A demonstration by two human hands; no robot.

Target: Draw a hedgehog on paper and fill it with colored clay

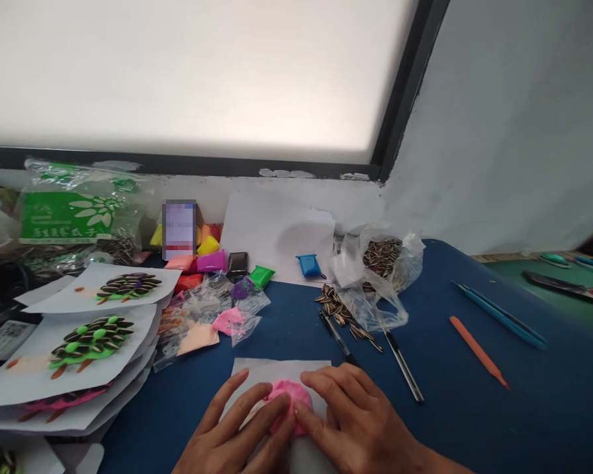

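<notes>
A flattened lump of pink modelling clay (304,392) lies on a small white sheet of paper (247,370) at the front of the table. My left hand (250,424) is open, its fingers stretched out, with fingertips pressing on the clay's left part. From the other side, my right hand (356,415) touches the clay with its thumb. The right index finger is bent near the clay's upper right edge, apart from the thumb. Beside the left fingers a pale peach patch (250,416) shows on the paper. My hands cover part of the clay's lower side.
Stacked papers with seed-covered hedgehog pictures (93,342) stand at left. Clay packets (211,261) and plastic wrappers (202,299) lie behind them. Sunflower seeds (338,306) spill near a plastic bag (400,263). Pens (402,365), an orange tool (479,352) and blue tweezers (501,316) lie right.
</notes>
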